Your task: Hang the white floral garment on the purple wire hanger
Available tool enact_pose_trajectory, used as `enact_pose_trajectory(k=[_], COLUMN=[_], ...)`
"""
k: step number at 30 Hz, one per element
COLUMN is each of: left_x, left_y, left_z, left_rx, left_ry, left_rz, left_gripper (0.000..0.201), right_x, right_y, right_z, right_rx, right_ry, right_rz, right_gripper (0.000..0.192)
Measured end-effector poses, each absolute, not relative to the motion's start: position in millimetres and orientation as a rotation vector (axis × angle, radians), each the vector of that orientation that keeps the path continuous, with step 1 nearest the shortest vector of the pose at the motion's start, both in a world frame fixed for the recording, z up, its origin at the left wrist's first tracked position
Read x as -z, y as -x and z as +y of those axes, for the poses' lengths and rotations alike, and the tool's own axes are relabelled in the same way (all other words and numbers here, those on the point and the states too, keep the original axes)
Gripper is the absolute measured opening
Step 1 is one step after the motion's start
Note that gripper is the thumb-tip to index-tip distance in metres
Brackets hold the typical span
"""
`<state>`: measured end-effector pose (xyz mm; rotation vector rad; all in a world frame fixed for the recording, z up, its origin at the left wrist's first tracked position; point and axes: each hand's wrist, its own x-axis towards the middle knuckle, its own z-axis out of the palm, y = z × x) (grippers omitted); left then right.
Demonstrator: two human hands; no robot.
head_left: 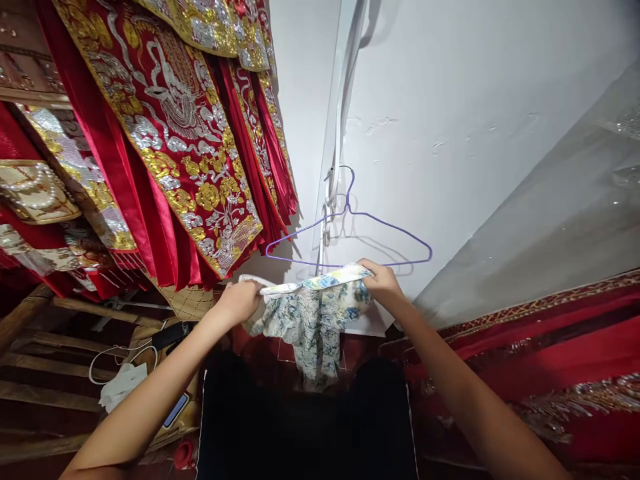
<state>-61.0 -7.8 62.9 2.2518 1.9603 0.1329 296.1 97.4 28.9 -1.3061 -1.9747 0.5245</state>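
Stretching across the middle of the frame, a floral garment (313, 313) in blue, white and yellow hangs between both hands, its upper edge pulled taut and the rest drooping toward the lower centre. The left hand (241, 301) is closed around the white end of that edge, fingers curled tight on the fabric; the right hand (383, 281) pinches the other end, thumb and fingers shut on the cloth. Held wide apart like this, the edge stays spread and level just below a purple wire hanger (350, 233), which hangs by its hook from a fitting on the white wall (450, 100) above. Red robes with gold and silver embroidery (165, 127) fill the upper left. At lower left, a wooden frame (30, 313) carries a white cable (115, 353) and a phone (176, 409).
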Motion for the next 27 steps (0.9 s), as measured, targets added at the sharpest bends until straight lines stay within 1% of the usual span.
enact_pose_trajectory(k=[3,5,6,8,10,12,14,16,18,20,22,23,25,27], left_x=[-81,-94,-100,-108,-111,-111,-112,-115,-120,-126,-129,-130,-131,-133], left_y=[58,55,54,53,53,51,47,40,33,26,23,24,27,32], left_z=[11,26,34,49,60,67,69,67,65,64,67,70,75,80], left_rx=[-0.516,-0.674,-0.668,-0.502,-0.323,-0.263,-0.39,-0.649,-0.962,-1.154,-1.207,-1.201,-1.179,-1.167], left_ry=[-2.401,-2.445,-2.434,-2.361,-2.284,-2.258,-2.331,-2.424,-2.432,-2.351,-2.296,-2.289,-2.279,-2.237], left_rz=[1.887,1.835,1.813,1.753,1.691,1.674,1.666,1.606,1.488,1.389,1.346,1.339,1.327,1.3], left_gripper=[0.024,0.027,0.027,0.024,0.019,0.016,0.017,0.019,0.024,0.037,0.047,0.048,0.044,0.04], right_x=[-42,-50,-54,-58,-58,-56,-54,-53,-55,-58,-62,-64,-69,-75], right_y=[-310,-314,-315,-315,-313,-309,-305,-299,-291,-284,-281,-282,-291,-307], right_z=[79,72,70,66,63,60,58,56,54,49,43,40,35,33], right_rx=[-0.556,-0.56,-0.554,-0.537,-0.542,-0.575,-0.608,-0.656,-0.743,-0.833,-0.843,-0.815,-0.704,-0.545], right_ry=[1.331,1.32,1.319,1.336,1.351,1.345,1.333,1.308,1.26,1.203,1.19,1.205,1.258,1.311], right_rz=[-1.899,-1.874,-1.87,-1.866,-1.865,-1.869,-1.871,-1.882,-1.919,-1.986,-2.044,-2.039,-1.907,-1.676], right_gripper=[0.02,0.015,0.013,0.011,0.012,0.013,0.012,0.014,0.022,0.037,0.054,0.062,0.078,0.089])
